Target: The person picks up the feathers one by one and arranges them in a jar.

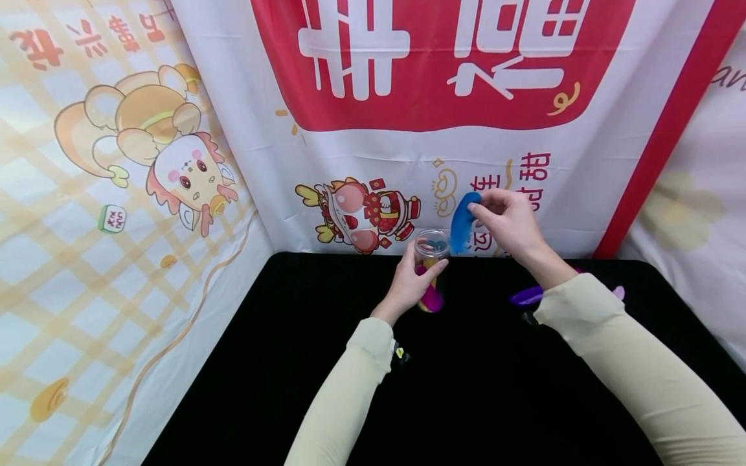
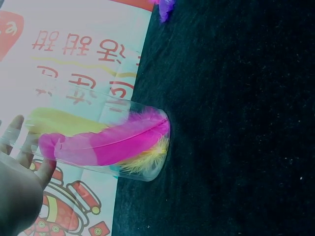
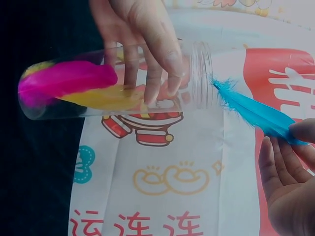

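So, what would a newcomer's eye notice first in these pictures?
Probably the bright blue feather, which the right hand pinches near the open clear jar. Then the magenta feather inside that jar, which the left hand grips. Behind the black table, the large red panel with white characters also stands out.

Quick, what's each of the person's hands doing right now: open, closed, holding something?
Left hand: closed round the clear jar.
Right hand: closed, pinching the blue feather near one end.
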Demonstrator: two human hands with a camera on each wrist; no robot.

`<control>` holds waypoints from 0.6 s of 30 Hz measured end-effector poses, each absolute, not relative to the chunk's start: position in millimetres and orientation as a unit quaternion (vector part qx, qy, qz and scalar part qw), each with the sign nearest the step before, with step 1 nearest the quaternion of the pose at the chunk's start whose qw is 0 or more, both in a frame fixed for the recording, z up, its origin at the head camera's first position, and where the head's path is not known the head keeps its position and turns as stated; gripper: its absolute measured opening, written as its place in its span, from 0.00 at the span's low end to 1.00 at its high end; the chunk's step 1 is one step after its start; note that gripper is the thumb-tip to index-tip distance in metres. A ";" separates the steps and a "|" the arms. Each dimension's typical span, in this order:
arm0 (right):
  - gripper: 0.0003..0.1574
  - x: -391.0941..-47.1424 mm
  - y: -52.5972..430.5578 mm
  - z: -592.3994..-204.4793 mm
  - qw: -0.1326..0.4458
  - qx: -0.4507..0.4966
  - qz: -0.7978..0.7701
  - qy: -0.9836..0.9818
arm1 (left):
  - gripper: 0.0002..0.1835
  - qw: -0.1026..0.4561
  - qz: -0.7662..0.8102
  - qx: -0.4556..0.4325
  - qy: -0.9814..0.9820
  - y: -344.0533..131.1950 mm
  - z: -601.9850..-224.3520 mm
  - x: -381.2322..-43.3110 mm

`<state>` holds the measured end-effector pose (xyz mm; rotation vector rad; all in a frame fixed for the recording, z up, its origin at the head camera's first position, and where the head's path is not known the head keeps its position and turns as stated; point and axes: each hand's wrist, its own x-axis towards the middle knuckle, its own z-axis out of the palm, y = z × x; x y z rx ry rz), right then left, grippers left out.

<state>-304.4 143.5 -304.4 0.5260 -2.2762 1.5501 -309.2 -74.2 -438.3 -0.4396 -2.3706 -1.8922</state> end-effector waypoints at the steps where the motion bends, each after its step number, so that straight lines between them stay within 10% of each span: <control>1: 0.14 -304.6 143.1 -304.5 0.171 0.189 0.546 -0.798 | 0.37 0.039 -0.616 -0.143 -0.773 -74.3 -438.5 -309.2; 18: 0.14 -308.8 132.8 -300.3 0.185 0.188 0.564 -0.783 | 0.38 0.022 -0.620 -0.137 -0.772 -74.7 -436.7 -308.4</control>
